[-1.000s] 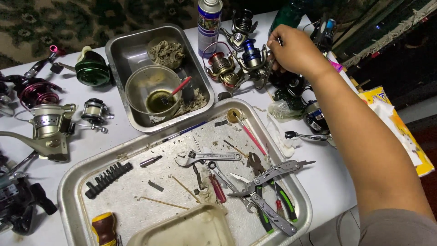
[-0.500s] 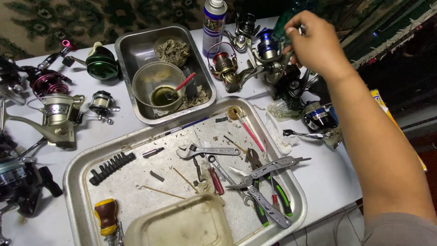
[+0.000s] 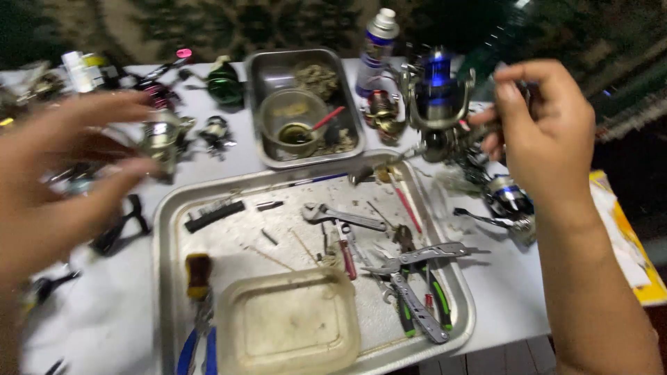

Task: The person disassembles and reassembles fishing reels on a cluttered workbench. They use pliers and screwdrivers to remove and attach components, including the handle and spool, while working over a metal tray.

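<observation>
Up high, right hand grips a blue fishing reel; left hand hangs open.

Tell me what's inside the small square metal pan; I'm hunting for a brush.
The small square metal pan holds a clear bowl with dark liquid and a red-handled tool, plus a grimy clump. The tool's tip is submerged, unseen.

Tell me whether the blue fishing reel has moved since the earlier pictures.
Yes. The blue fishing reel stood on the table right of the spray can; now the right hand holds it lifted, just past the small steel pan.
</observation>
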